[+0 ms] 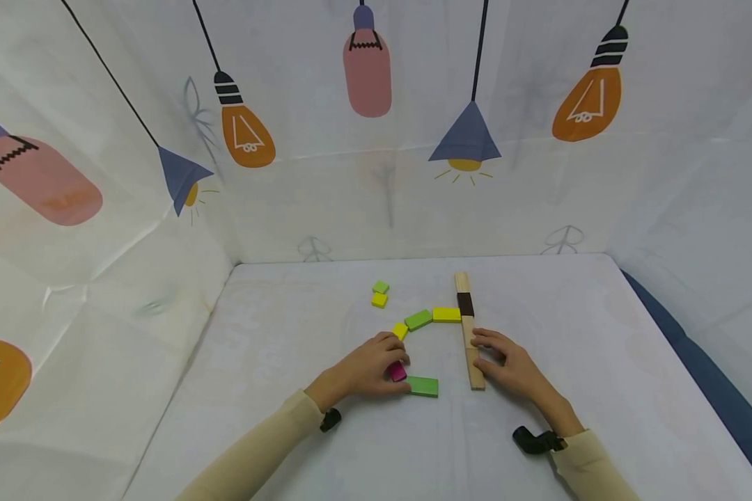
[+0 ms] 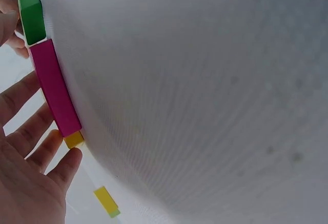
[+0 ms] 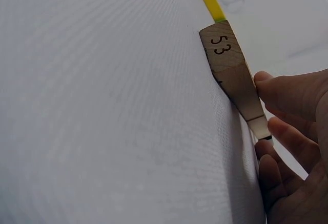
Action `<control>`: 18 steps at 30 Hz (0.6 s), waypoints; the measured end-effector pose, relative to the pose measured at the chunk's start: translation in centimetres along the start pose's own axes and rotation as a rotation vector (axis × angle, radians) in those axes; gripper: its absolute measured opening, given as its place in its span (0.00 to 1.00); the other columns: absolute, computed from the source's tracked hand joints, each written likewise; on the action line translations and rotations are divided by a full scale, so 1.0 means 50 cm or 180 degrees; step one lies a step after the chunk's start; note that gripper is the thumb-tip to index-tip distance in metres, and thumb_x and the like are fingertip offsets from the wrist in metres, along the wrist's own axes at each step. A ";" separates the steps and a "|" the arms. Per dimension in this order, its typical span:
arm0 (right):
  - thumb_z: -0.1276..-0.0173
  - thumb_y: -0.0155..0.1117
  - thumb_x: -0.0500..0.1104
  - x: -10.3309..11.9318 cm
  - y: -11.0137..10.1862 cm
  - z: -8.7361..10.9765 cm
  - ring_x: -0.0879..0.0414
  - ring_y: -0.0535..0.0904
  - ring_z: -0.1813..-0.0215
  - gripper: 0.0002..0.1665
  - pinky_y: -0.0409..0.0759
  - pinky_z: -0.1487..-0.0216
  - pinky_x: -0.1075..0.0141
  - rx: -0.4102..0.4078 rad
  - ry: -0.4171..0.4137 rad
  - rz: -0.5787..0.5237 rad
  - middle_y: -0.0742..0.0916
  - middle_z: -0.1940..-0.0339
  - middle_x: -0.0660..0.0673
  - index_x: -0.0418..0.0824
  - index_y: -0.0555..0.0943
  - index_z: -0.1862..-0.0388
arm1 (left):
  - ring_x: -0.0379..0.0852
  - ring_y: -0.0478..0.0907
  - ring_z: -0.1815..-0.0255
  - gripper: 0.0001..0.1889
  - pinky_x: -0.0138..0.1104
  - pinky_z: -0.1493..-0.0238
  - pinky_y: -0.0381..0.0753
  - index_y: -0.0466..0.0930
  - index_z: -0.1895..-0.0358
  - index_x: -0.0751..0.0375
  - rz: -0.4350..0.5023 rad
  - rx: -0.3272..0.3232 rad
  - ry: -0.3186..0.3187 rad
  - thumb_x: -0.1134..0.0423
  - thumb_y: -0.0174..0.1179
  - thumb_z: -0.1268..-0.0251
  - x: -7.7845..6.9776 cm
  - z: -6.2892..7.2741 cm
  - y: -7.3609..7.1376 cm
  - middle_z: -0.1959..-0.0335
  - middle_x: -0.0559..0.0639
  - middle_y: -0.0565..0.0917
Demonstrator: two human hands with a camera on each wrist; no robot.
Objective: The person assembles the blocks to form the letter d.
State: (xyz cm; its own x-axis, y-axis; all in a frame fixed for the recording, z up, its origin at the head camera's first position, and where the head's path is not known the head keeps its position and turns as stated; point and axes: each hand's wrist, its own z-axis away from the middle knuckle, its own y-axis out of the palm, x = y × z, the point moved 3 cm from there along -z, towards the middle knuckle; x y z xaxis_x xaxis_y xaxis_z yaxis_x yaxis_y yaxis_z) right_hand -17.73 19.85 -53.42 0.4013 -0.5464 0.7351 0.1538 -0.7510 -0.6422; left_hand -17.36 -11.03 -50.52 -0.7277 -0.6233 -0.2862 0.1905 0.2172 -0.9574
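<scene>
My left hand (image 1: 366, 365) rests around a magenta block (image 1: 397, 371), its fingertips touching the block's side in the left wrist view. A green block (image 1: 423, 387) lies against one end of the magenta block, near the thumb. Past the fingers, a small yellow block (image 1: 400, 330), a green block (image 1: 418, 319) and a longer yellow block (image 1: 446, 315) continue the curve to a straight row of plain wooden blocks (image 1: 468, 334). One block in that row is dark brown (image 1: 465, 304). My right hand (image 1: 512, 365) touches the row's right side with loosely bent fingers; the near block's end reads 53 in the right wrist view.
A small green block (image 1: 381, 287) and a small yellow block (image 1: 379, 300) lie together behind the curve. The white tabletop (image 1: 288, 313) meets a sheet (image 1: 401, 202) printed with lamps at its back edge.
</scene>
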 end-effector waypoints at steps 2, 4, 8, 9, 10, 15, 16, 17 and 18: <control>0.31 0.72 0.42 0.000 0.000 0.000 0.37 0.73 0.28 0.23 0.58 0.37 0.88 -0.0003 0.0005 0.0003 0.80 0.29 0.40 0.39 0.83 0.39 | 0.44 0.70 0.36 0.21 0.35 0.32 0.73 0.84 0.47 0.48 -0.0004 0.0011 -0.0007 0.39 0.64 0.33 0.002 -0.001 0.002 0.46 0.44 0.79; 0.31 0.72 0.42 -0.001 0.000 0.000 0.37 0.73 0.28 0.23 0.58 0.37 0.88 0.0001 0.0008 0.0009 0.80 0.29 0.40 0.39 0.83 0.39 | 0.44 0.70 0.36 0.21 0.34 0.33 0.73 0.83 0.47 0.48 -0.0001 0.0024 -0.0012 0.39 0.64 0.33 0.004 -0.002 0.003 0.46 0.44 0.78; 0.31 0.72 0.43 -0.002 0.001 0.000 0.38 0.73 0.28 0.23 0.59 0.37 0.87 0.0022 0.0034 0.0010 0.80 0.28 0.40 0.39 0.83 0.38 | 0.44 0.70 0.36 0.21 0.35 0.32 0.73 0.83 0.47 0.48 -0.0016 0.0033 -0.0005 0.38 0.64 0.33 0.004 -0.003 0.002 0.45 0.44 0.78; 0.31 0.72 0.43 -0.002 0.001 0.000 0.38 0.73 0.28 0.23 0.59 0.37 0.87 0.0028 0.0039 0.0012 0.79 0.28 0.40 0.39 0.83 0.38 | 0.44 0.70 0.36 0.22 0.36 0.32 0.73 0.83 0.47 0.47 -0.0019 0.0032 -0.0007 0.38 0.64 0.33 0.004 -0.004 0.001 0.44 0.44 0.78; 0.31 0.72 0.43 -0.002 0.001 0.000 0.38 0.73 0.28 0.23 0.59 0.37 0.87 0.0032 0.0046 0.0010 0.79 0.28 0.40 0.39 0.83 0.38 | 0.44 0.70 0.36 0.22 0.36 0.32 0.73 0.83 0.47 0.47 -0.0025 0.0032 -0.0008 0.38 0.63 0.33 0.004 -0.004 0.001 0.44 0.44 0.78; 0.31 0.72 0.42 -0.003 0.002 0.001 0.38 0.73 0.27 0.23 0.57 0.37 0.88 0.0022 0.0026 -0.0001 0.79 0.28 0.39 0.39 0.82 0.38 | 0.44 0.70 0.36 0.22 0.34 0.34 0.73 0.83 0.46 0.48 0.0011 0.0030 -0.0019 0.37 0.63 0.32 0.006 -0.008 0.000 0.43 0.45 0.78; 0.31 0.72 0.42 -0.003 0.002 0.001 0.37 0.73 0.28 0.23 0.57 0.37 0.89 0.0013 0.0014 -0.0008 0.79 0.28 0.39 0.39 0.82 0.38 | 0.43 0.70 0.36 0.22 0.33 0.35 0.74 0.83 0.46 0.48 0.0039 0.0039 -0.0030 0.37 0.63 0.32 0.006 -0.009 0.000 0.43 0.45 0.78; 0.31 0.72 0.42 -0.003 0.001 0.001 0.37 0.73 0.28 0.23 0.57 0.37 0.89 0.0006 0.0000 -0.0008 0.80 0.29 0.39 0.39 0.83 0.38 | 0.43 0.70 0.36 0.22 0.32 0.35 0.74 0.83 0.46 0.48 0.0063 0.0051 -0.0045 0.38 0.63 0.32 0.007 -0.009 -0.001 0.43 0.45 0.78; 0.31 0.72 0.42 -0.003 0.001 0.001 0.37 0.73 0.28 0.23 0.56 0.37 0.89 -0.0004 -0.0015 -0.0010 0.80 0.29 0.39 0.39 0.83 0.38 | 0.43 0.70 0.36 0.22 0.31 0.36 0.75 0.83 0.46 0.49 0.0096 0.0077 -0.0078 0.38 0.63 0.32 0.006 -0.010 -0.003 0.43 0.45 0.78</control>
State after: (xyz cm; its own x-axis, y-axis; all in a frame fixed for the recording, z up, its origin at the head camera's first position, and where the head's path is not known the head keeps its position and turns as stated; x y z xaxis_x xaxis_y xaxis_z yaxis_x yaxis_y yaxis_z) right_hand -17.73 19.92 -53.59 0.4049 -0.5423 0.7362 0.1540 -0.7532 -0.6395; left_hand -17.93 -10.89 -50.45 -0.7050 -0.6351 -0.3157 0.2283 0.2181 -0.9488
